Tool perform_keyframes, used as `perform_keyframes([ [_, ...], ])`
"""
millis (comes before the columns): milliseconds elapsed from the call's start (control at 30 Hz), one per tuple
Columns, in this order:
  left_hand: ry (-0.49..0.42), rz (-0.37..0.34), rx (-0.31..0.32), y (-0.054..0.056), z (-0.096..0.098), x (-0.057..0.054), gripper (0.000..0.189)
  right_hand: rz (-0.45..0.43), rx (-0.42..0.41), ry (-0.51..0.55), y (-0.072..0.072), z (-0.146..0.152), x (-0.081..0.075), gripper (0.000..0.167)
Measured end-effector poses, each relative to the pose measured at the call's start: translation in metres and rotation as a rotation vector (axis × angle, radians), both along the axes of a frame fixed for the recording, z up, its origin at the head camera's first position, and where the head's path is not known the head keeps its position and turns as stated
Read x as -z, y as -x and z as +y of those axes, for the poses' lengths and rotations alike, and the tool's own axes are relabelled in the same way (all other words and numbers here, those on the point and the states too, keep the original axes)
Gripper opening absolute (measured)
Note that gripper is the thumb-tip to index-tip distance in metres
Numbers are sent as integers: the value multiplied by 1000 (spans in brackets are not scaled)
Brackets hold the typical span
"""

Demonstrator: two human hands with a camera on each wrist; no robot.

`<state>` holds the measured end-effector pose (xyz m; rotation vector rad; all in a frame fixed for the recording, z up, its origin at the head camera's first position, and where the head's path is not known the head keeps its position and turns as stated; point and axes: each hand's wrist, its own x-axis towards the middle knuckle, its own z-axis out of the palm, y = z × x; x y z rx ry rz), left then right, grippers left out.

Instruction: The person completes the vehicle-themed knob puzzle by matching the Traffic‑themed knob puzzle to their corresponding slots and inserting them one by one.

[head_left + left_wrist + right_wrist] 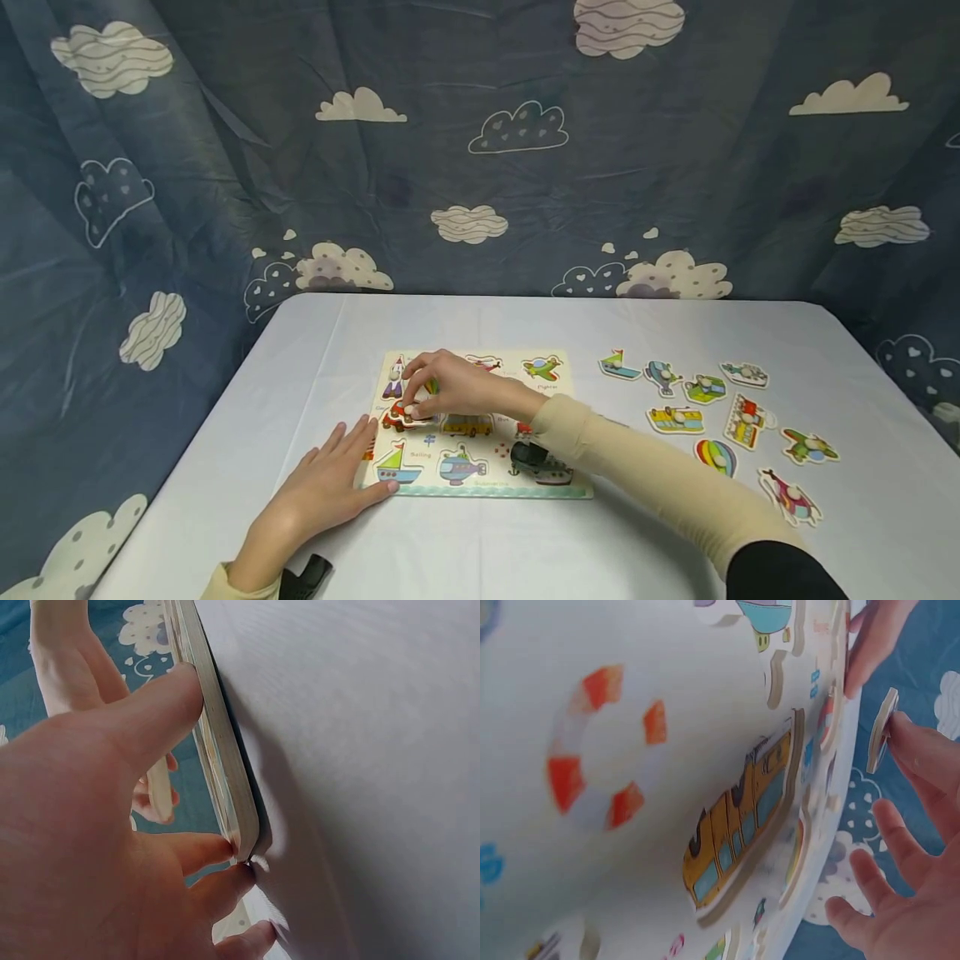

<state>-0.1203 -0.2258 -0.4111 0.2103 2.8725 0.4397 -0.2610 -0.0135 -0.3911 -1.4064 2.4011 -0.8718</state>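
A wooden puzzle board (pixel 487 492) with printed vehicles lies on the white table. My right hand (pixel 457 387) reaches across it and pinches a thin wooden puzzle piece (pixel 882 731) between thumb and fingertips, above the red car picture (pixel 395 418) at the board's left. The piece is edge-on in the right wrist view, its picture hidden; the other fingers spread loosely. My left hand (pixel 322 483) rests at the board's left edge, fingers extended; its thumb touches the front edge near the sailboat picture (pixel 397 467). A yellow bus picture (pixel 739 825) sits in a recess below the right wrist.
Several loose vehicle pieces lie to the right of the board, among them a sailboat (pixel 619 365), a striped balloon (pixel 715 457), a helicopter (pixel 791 497) and a plane (pixel 810 447). A dark blue cloth with clouds (pixel 480 167) hangs behind the table (pixel 480 550).
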Motion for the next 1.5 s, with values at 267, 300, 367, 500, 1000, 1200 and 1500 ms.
perform_keyframes([
  [267, -11, -4, 3, 0, 0, -1, 96, 66, 3, -33, 3, -16, 4, 8],
  [300, -11, -5, 2, 0, 0, -1, 96, 70, 8, -44, 3, -18, 4, 7],
  [367, -13, -6, 2, 0, 0, -2, 96, 78, 22, -71, 4, -21, 5, 6],
  [500, -18, -3, 3, 0, 0, -1, 96, 82, 28, -108, 5, -28, 8, 6],
  [1000, -7, 5, 5, 0, 0, 1, 97, 37, 68, -168, 7, -35, 10, 5],
  [1200, -20, 10, 9, -1, 0, 1, 97, 36, 65, -177, 7, -36, 11, 6],
  [1500, -16, 11, 9, -1, 0, 1, 97, 85, 28, -180, 9, -36, 9, 9],
])
